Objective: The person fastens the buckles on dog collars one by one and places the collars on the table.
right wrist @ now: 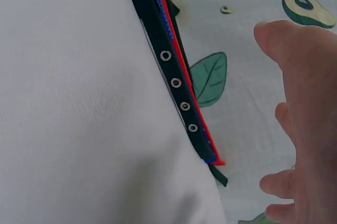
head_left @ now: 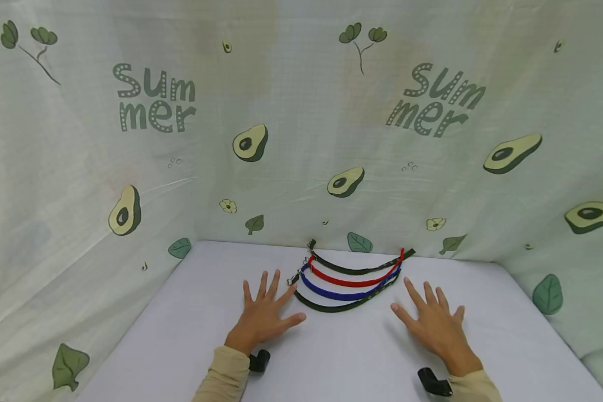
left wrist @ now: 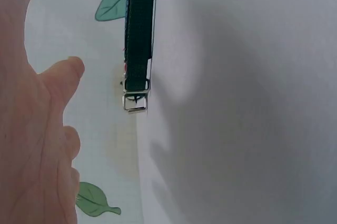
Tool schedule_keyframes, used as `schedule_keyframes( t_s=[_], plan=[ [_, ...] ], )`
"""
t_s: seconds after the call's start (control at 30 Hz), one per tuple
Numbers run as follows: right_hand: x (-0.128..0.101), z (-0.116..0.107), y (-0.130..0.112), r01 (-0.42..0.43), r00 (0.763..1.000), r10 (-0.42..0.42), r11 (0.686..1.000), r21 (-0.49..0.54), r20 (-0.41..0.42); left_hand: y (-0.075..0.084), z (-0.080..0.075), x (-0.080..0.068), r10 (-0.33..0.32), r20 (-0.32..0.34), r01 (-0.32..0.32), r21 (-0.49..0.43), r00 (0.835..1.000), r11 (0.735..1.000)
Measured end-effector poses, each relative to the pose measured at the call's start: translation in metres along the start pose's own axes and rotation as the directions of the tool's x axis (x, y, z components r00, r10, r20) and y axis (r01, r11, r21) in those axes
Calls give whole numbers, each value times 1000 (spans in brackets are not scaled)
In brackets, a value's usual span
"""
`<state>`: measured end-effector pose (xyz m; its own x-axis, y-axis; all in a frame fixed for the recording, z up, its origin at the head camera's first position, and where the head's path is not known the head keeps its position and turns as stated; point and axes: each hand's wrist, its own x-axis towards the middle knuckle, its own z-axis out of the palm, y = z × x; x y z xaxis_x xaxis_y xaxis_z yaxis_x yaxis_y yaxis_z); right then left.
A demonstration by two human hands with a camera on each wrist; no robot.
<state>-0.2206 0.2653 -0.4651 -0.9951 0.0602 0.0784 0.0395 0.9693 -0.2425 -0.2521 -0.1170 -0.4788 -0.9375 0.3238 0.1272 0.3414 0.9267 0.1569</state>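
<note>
Right now both hands lie flat and spread on the white table (head_left: 331, 363), left hand (head_left: 263, 318) nearest the buckles; start with the closest dark collar (head_left: 339, 306), pinching its buckle (left wrist: 135, 102). The right hand (head_left: 434, 324) could steady the holed end (right wrist: 176, 83).

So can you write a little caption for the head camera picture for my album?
Two open hands, left hand and right hand, rest flat on a white table beside four curved collars: black, red, blue, black.
</note>
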Motion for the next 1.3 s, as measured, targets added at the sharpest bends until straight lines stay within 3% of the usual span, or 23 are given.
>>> schedule_keyframes(
  t_s=[0.2,0.33,0.73,1.07,1.3],
  plan=[
    [3,5,-4,2,1000,-2,1000,28,15,11,-4,1,10,-5,-10,-18,1000,1000],
    [5,11,-4,0,1000,0,999,33,18,22,2,7,2,-9,-3,-52,1000,999],
    [13,23,-15,15,999,-9,993,114,-50,39,14,18,-111,12,111,-87,994,990],
    [17,22,-16,11,996,7,977,213,-84,44,11,24,-145,-60,134,-154,988,979],
    [23,25,-19,33,988,15,954,297,-155,48,13,25,-206,-115,179,-210,972,961]
  ],
)
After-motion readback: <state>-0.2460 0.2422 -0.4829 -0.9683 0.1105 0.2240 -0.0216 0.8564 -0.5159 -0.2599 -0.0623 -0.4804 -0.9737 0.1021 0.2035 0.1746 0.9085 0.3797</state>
